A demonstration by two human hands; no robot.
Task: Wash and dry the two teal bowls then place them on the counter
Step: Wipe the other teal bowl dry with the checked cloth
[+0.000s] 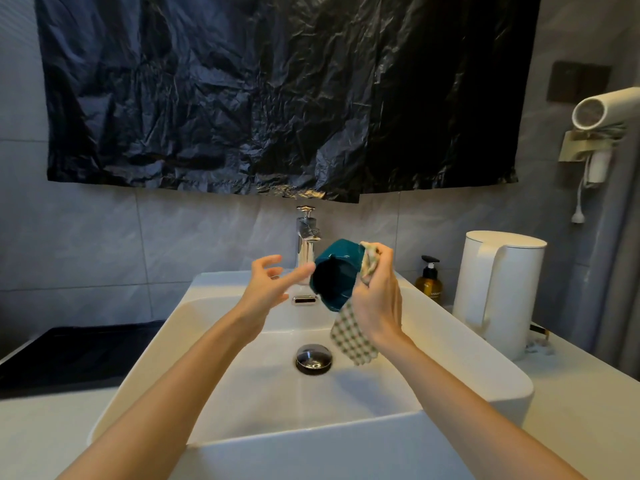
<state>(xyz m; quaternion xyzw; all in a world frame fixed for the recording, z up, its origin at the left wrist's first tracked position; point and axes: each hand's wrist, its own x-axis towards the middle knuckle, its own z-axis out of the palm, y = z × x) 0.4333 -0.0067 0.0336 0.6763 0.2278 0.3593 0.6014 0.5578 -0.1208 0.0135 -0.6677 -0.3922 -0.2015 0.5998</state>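
right hand point(377, 303) grips teal bowl point(337, 271) through checked cloth point(351, 336); left hand point(268, 285) open. Looks mid-drying; second bowl unseen, none on tabletop point(588, 393).

The teal bowl point(337, 275) has a smooth, glossy glaze, and the checked cloth point(351, 336) against it is soft woven fabric with a matt face. The sink point(450, 344) is glossy white, ceramic by its look; the faucet point(306, 244) and drain plug point(313, 358) are polished, mirror-bright metal. A black plastic sheet point(277, 91) on the wall is thin, crinkled and shiny. The kettle point(498, 292) is matt white plastic, the pump bottle point(428, 280) translucent amber, and the counter point(588, 410) pale and smooth.
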